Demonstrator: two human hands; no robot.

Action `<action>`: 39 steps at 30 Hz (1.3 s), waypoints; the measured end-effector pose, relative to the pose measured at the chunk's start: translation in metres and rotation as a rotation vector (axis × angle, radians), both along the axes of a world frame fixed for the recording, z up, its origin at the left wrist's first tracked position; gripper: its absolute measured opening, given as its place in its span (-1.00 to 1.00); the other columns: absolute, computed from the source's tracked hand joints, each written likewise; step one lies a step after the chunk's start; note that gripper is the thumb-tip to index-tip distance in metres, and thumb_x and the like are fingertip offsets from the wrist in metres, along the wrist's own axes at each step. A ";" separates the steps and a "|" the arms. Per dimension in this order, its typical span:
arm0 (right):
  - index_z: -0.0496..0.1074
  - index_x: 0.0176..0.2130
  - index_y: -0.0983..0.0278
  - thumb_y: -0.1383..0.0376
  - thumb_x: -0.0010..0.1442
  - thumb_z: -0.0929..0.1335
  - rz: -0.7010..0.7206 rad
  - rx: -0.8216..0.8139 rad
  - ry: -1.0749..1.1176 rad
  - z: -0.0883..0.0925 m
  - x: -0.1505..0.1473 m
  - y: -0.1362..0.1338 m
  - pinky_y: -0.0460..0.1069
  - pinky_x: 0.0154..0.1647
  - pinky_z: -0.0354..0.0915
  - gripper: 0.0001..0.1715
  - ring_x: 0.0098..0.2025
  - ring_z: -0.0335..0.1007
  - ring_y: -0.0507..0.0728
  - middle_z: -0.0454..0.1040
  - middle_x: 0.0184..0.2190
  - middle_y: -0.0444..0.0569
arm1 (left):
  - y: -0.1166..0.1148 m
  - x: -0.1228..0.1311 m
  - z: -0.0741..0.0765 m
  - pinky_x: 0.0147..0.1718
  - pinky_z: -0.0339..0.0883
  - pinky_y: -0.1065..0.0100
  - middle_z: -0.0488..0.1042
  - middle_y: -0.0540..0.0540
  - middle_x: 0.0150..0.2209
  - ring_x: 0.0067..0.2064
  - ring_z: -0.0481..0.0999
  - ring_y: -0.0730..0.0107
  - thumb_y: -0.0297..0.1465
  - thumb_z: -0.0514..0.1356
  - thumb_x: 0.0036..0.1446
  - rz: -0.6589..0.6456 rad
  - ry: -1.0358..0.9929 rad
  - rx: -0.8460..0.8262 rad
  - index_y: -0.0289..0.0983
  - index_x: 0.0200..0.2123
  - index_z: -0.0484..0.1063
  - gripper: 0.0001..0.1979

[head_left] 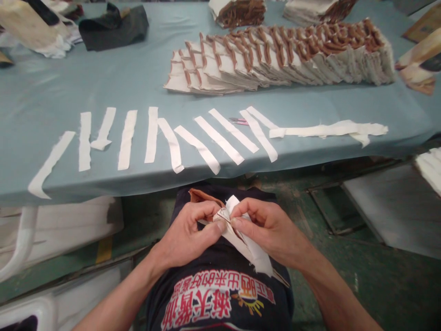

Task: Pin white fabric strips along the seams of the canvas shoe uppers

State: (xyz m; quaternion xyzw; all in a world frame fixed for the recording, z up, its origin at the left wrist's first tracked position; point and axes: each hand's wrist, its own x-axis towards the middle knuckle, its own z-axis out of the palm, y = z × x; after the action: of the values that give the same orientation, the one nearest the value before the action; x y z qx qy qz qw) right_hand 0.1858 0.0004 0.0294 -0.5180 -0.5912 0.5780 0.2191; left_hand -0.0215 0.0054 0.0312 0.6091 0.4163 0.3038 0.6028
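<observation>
Both hands work at my lap, below the table edge. My left hand (188, 232) and my right hand (267, 227) pinch the same small folded piece of white cloth (241, 239) with a brown edge. The fingers of both are closed on it, thumbs meeting at its top. The cloth trails down over my dark printed shirt (220, 294). A brown scrap (200, 195) shows just behind my left hand.
The table, covered in blue-green cloth (69, 96), carries several white strips (151, 135), a longer strip lying sideways (327, 129), pink-handled snips (238, 121) and a long overlapped row of white pieces with brown trim (285, 55). Dark fabric (113, 27) lies far left.
</observation>
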 end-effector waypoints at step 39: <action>0.38 -0.35 0.19 0.19 0.25 0.37 -0.291 0.366 -0.304 -0.009 -0.041 -0.028 -0.05 -0.57 0.13 -0.84 -0.64 0.21 0.02 0.42 -0.57 -0.19 | -0.019 0.008 -0.021 -0.41 0.20 0.39 0.37 0.03 -0.50 -0.44 0.34 0.43 -0.39 0.06 0.31 0.247 0.063 0.092 -0.28 -0.48 0.38 -0.71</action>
State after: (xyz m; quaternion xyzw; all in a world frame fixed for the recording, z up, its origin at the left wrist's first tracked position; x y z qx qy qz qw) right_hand 0.1450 -0.0276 0.0208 -0.6301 -0.6312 0.3396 0.2986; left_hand -0.0133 -0.0132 0.0107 0.5896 0.4923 0.3753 0.5189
